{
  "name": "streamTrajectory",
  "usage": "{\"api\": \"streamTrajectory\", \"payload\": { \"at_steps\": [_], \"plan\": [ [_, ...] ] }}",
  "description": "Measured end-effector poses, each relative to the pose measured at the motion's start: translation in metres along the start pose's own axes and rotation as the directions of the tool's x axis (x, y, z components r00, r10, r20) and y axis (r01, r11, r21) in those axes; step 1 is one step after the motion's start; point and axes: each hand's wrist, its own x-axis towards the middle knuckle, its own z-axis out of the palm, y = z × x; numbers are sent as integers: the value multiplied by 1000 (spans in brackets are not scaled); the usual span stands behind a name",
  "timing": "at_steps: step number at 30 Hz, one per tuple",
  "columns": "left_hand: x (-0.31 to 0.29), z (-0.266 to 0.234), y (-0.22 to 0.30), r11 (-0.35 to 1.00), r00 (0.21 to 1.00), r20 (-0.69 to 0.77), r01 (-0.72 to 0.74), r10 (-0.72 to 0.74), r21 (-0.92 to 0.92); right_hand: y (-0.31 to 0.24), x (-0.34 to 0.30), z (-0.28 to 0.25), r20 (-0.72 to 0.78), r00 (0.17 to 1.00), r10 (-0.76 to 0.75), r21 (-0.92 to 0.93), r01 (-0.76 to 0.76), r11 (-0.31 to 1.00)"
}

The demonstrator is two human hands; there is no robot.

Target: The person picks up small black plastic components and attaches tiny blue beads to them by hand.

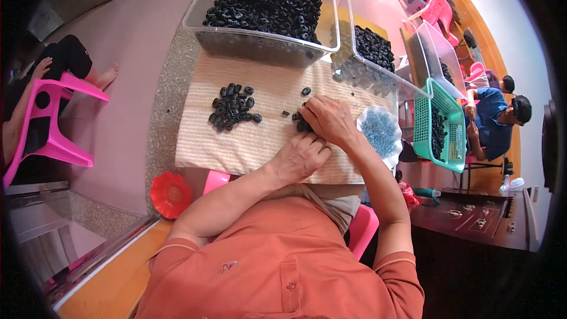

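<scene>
Fingers of the right hand [329, 119] and left hand [302, 158] curl at black parts [302, 125] on the cloth [201, 142], hold hidden; a bump from the right forearm [381, 180] could tip the nearby dish [396, 147], spilling blue bits [378, 130].

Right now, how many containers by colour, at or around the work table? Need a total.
Clear bins: 3
Green basket: 1
White scalloped dish: 1
Red flower-shaped dish: 1
Total: 6
</scene>
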Motion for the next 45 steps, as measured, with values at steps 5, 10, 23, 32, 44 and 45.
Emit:
{"api": "streamTrajectory", "payload": {
  "at_steps": [5, 10, 23, 32, 44, 45],
  "plan": [
    [-1, 1, -1, 1000, 1000, -3, -12, 12, -17, 1, -10, 2, -22, 1000, 9, 64, -8, 998],
    [0, -1, 0, 1000, 1000, 6, -3, 3, -17, -2, -13, -3, -17, 999, 39, 94, -38, 995],
    [0, -1, -1, 1000, 999, -32, -11, 10, -10, -6, -14, -24, 14, 1000, 23, 191, -25, 981],
    [-1, -1, -4, 1000, 999, 37, -7, 8, -30, -11, -8, -39, 80, 996, 42, 103, -50, 993],
    [-2, -2, 0, 1000, 1000, 2, 0, 0, -11, -11, -13, -39, 74, 997, 35, 104, -43, 994],
    [-2, -2, 0, 1000, 1000, 12, -1, 1, -5, -13, -12, -40, 67, 997, 47, 104, -54, 993]
  ]
}}
